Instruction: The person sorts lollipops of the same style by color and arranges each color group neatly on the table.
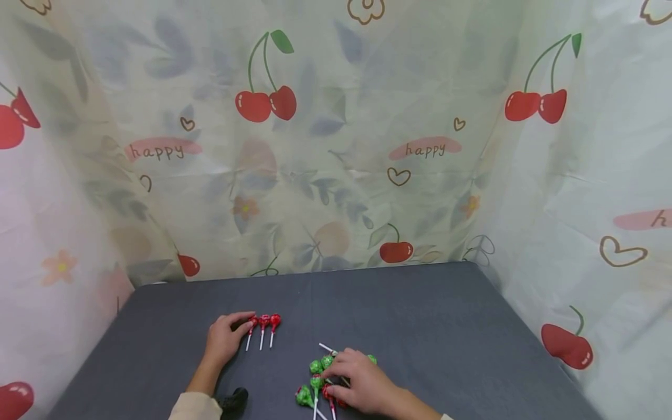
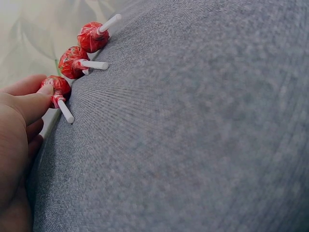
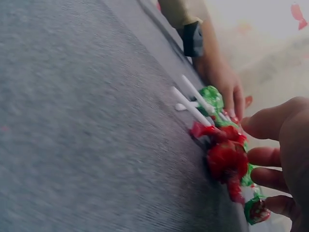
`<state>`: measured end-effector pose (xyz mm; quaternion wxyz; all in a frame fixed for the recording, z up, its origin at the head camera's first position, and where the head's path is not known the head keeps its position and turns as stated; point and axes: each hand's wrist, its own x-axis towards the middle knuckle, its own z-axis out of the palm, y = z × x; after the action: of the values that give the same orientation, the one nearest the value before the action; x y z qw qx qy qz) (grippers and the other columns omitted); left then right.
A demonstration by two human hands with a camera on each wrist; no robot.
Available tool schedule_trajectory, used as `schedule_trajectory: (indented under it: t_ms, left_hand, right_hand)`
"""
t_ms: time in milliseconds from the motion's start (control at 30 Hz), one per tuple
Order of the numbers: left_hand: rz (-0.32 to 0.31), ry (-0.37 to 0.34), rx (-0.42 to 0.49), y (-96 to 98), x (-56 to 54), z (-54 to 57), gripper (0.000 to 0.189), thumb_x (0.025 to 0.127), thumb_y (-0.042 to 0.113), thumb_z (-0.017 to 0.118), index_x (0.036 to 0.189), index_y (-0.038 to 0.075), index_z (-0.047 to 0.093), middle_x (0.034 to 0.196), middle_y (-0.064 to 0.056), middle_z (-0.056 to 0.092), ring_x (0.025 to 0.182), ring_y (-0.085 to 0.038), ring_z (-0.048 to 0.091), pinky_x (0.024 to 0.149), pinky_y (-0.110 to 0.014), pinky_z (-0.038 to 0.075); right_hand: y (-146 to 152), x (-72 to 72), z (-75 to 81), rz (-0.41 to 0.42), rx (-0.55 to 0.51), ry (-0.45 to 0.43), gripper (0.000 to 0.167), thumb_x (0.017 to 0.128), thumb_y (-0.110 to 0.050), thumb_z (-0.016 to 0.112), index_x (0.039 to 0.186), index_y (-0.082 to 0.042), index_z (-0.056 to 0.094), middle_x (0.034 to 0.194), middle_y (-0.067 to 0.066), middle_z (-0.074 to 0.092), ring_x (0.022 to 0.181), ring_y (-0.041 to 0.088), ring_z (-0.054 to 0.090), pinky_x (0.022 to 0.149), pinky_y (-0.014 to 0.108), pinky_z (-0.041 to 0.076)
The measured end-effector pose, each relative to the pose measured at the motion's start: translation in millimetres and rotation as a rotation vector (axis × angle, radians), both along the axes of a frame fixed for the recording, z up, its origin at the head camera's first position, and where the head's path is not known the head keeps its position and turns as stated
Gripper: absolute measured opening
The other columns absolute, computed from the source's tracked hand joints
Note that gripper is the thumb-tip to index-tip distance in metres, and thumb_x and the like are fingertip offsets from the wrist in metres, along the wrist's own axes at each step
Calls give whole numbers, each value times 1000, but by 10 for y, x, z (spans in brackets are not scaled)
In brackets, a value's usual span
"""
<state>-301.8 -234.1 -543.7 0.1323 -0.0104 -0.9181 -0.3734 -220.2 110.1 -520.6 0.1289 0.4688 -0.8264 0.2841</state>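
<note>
My left hand (image 1: 224, 339) pinches the wrapped head of a red lollipop (image 2: 59, 88) between thumb and fingers. This lollipop is the leftmost of three in a row, beside a middle red lollipop (image 1: 265, 321) and a right-hand one (image 1: 275, 319), white sticks pointing toward me. Over a loose pile of green and red lollipops hovers my right hand (image 1: 362, 380), thumb and fingers apart. Near its fingertips are a red lollipop (image 1: 328, 391) and a green lollipop (image 1: 316, 382). The hand partly hides the pile. In the right wrist view, red wrappers (image 3: 227, 159) lie close to the fingers.
A dark grey cloth (image 1: 420, 326) covers the table. Patterned curtains (image 1: 336, 146) rise at its back and both sides. Another green lollipop (image 1: 303, 396) lies at the pile's left edge. A black device (image 1: 234, 402) sits at my left wrist.
</note>
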Motion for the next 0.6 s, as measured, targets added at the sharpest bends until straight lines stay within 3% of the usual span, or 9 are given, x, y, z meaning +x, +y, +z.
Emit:
schedule_trajectory:
  t_ms: [333,600]
  left_hand:
    - [4,6,-6,8,-3,-1,27,92,16,69,118,13,72,116,-14,65,109,-34,55,92,-55,40]
    - [-2,11,-5,-7,-7,-10,27,92,16,69,118,13,72,115,-14,65,107,-34,55,90,-54,41]
  right_hand:
    - [-46,73,-92,-3,63,242,23,76,-25,76,99,-23,73,91,-12,62,85,6,54,79,23,42]
    - [-16,89,-96,-24,83,195,23,78,-27,76,100,-24,73,90,-13,60,86,5,54,78,23,42]
